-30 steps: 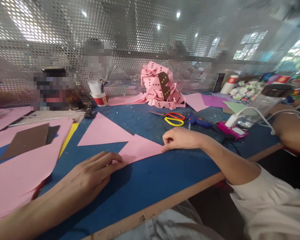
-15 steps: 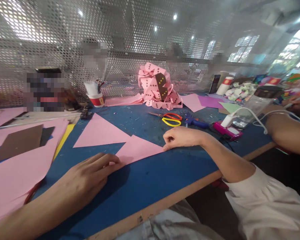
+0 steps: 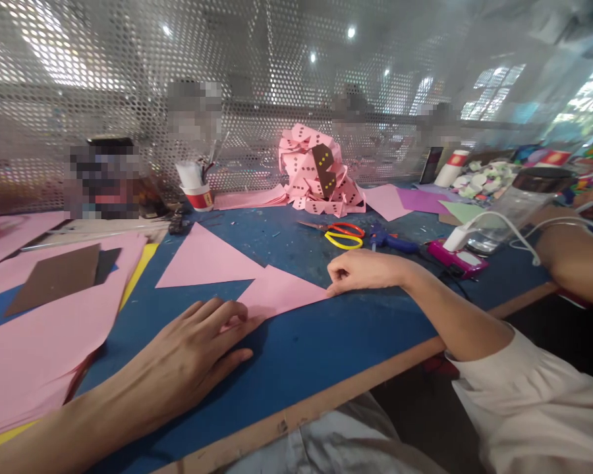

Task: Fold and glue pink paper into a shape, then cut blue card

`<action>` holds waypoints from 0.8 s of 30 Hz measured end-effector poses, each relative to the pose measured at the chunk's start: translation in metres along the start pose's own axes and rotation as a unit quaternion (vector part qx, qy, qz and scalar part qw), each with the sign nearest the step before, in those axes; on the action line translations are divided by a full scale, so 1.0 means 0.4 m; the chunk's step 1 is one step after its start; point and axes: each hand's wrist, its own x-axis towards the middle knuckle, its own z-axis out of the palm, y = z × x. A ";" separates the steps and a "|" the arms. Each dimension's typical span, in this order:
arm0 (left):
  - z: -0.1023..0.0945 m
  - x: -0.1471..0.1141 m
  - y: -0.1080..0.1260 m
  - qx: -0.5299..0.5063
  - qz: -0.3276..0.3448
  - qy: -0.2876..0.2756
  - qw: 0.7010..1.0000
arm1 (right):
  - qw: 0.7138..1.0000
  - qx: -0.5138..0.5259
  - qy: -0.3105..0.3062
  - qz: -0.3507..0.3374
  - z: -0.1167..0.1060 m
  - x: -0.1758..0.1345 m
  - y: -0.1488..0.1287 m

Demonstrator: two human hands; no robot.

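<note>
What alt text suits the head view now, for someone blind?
A person's left hand and right hand touch opposite ends of a pink triangular paper sheet on a blue tabletop. Another pink paper triangle lies to its left; beyond are red-and-yellow-handled scissors and a dotted pink folded-paper model.

The paper (image 3: 284, 289) between the left hand (image 3: 195, 349) and right hand (image 3: 366, 271) is plain pink, like the triangle (image 3: 207, 260) just beyond it, against a blue table (image 3: 326, 355). Farther beyond the grip, the scissors handles (image 3: 343, 234) are red and yellow, and a pink paper model (image 3: 300, 174) bears dark dots and a brown panel (image 3: 323, 172) dotted yellow. Left of the grip, a plain brown sheet (image 3: 62, 273) tops pink sheets (image 3: 44, 349).
</note>
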 end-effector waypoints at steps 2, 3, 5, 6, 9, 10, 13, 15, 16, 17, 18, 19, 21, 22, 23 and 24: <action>0.002 0.003 0.007 -0.014 -0.002 0.007 1.000 | 1.000 -0.001 0.001 0.000 0.001 0.001 0.000; 0.002 0.005 0.010 -0.022 -0.003 0.007 1.000 | 1.000 -0.001 0.001 0.001 0.001 0.001 0.000; -0.001 0.007 0.017 -0.034 -0.008 0.003 0.999 | 1.000 -0.003 0.001 0.005 -0.001 -0.001 -0.002; -0.003 0.008 0.019 -0.038 -0.012 -0.001 0.999 | 1.000 -0.003 0.000 0.006 -0.002 -0.002 -0.003; -0.010 0.010 0.024 -0.044 -0.024 -0.014 0.999 | 1.000 -0.003 -0.004 0.005 -0.007 -0.008 -0.004; -0.012 0.011 0.025 -0.045 -0.025 -0.016 0.999 | 1.000 0.002 -0.005 0.000 -0.008 -0.011 -0.006; -0.015 0.014 0.025 -0.047 -0.020 -0.017 0.999 | 0.998 0.047 0.031 -0.037 0.000 -0.014 -0.020; -0.015 0.016 0.023 -0.048 -0.018 -0.018 0.999 | 0.987 0.092 0.103 -0.078 0.016 -0.011 -0.042; -0.014 0.017 0.022 -0.048 -0.016 -0.019 0.999 | 0.979 0.110 0.134 -0.107 0.027 -0.007 -0.057; -0.012 0.018 0.021 -0.047 -0.013 -0.018 0.999 | 0.971 0.113 0.161 -0.137 0.039 -0.002 -0.072; -0.010 0.018 0.019 -0.046 -0.010 -0.016 0.999 | 0.963 0.103 0.182 -0.167 0.052 0.003 -0.087; -0.008 0.018 0.018 -0.045 -0.006 -0.012 0.999 | 0.957 0.088 0.194 -0.199 0.065 0.008 -0.100; -0.003 0.017 0.016 -0.042 -0.004 -0.009 0.999 | 0.945 0.042 0.200 -0.257 0.090 0.020 -0.121; -0.001 0.016 0.015 -0.041 -0.005 -0.009 0.999 | 0.938 0.016 0.210 -0.277 0.101 0.025 -0.127; 0.001 0.015 0.015 -0.040 -0.007 -0.009 0.999 | 0.933 -0.007 0.213 -0.291 0.111 0.031 -0.130; 0.002 0.014 0.014 -0.041 -0.007 -0.011 0.999 | 0.929 -0.024 0.214 -0.300 0.120 0.036 -0.131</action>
